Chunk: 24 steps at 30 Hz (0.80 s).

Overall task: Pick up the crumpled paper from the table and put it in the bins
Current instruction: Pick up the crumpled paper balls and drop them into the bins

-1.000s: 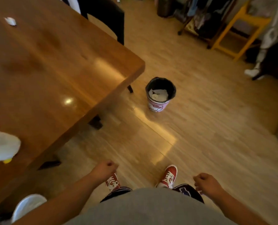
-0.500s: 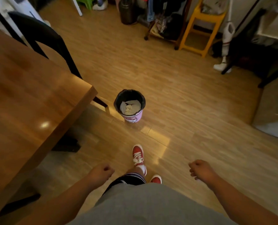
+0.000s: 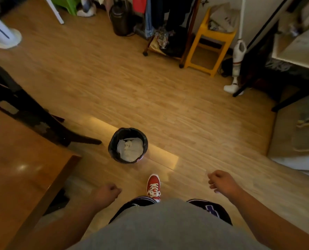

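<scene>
White crumpled paper (image 3: 130,148) lies inside the black-lined round bin (image 3: 114,141) on the floor, ahead of my curled left hand (image 3: 106,193), the nearer one; my right hand (image 3: 222,182) looks loosely closed, seemingly empty.

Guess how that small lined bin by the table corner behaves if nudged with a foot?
The bin looks small and holds only crumpled paper, so it is probably light and would slide or tip on the smooth wood floor. Its loose black liner likely shifts.
</scene>
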Motion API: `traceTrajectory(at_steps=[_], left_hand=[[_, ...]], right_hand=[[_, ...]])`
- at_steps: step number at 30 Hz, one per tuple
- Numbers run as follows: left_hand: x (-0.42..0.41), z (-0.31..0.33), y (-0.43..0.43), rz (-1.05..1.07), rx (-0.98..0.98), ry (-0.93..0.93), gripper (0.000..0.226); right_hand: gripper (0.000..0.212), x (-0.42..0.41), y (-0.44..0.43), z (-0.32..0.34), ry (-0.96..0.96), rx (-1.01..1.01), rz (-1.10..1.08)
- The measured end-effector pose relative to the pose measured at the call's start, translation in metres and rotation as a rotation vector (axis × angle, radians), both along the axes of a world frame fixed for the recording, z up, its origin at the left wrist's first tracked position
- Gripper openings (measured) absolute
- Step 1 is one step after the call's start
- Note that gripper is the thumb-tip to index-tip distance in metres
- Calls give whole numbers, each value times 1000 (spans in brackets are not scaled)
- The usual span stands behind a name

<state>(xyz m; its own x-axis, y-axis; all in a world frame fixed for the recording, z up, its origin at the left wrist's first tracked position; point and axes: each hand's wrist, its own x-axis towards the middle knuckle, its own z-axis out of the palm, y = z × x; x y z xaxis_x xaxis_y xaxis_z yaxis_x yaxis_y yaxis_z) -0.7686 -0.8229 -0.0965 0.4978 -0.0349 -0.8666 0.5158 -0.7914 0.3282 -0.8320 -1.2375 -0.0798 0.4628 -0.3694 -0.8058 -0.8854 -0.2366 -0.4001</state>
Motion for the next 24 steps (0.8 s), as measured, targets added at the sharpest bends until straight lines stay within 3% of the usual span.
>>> traceTrajectory(at_steps=[11,20,24], left_hand=[[184,16,-168,3,-138,-93,24],[281,19,-225,65,-103,-102,30],[297,18,-212,224,-40,-90,29]], right_hand=[[23,68,-116,-17,159,-31,-109],[26,227,-208,-21,165,-54,230],[29,323,-206,-12,102,-35,382]])
